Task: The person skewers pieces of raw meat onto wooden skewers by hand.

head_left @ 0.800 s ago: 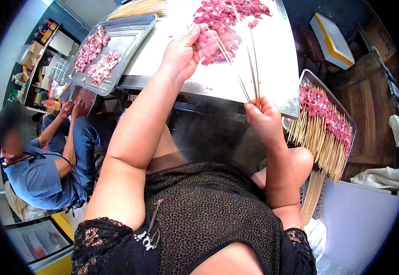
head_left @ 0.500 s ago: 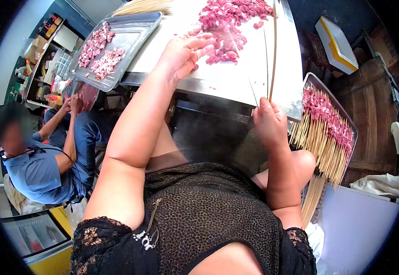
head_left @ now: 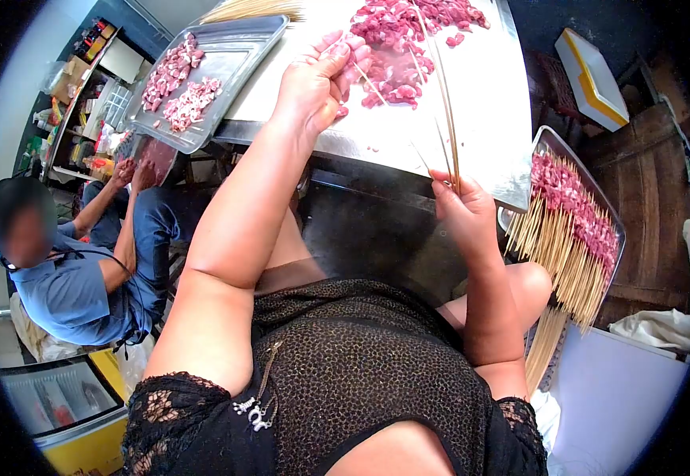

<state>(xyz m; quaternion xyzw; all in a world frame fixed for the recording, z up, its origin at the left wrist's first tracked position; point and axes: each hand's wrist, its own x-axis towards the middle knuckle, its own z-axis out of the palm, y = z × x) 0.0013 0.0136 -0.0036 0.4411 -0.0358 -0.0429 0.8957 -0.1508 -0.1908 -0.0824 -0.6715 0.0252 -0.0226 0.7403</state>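
My right hand (head_left: 468, 216) is closed around several long thin bamboo skewers (head_left: 445, 95) that point up over the white table. One skewer from it slants up and left to my left hand (head_left: 313, 83), its middle washed out against the tabletop. My left hand is raised over the table edge, palm up, thumb and fingers pressed together at that skewer's tip. Whether a meat piece is between the fingers I cannot make out. Just beyond my left hand lies a heap of cut raw meat (head_left: 396, 79).
A metal tray (head_left: 238, 59) with two meat piles stands at the table's left. On the right, another tray (head_left: 542, 136) holds rows of meat skewers (head_left: 571, 210). A seated person (head_left: 75, 278) works at left. A white-and-yellow box (head_left: 591, 75) stands back right.
My left hand's fingers have closed, and the hand has risen slightly. The skewers in my right hand have tilted left, one now reaching my left hand. The seated person's hands have shifted a little.
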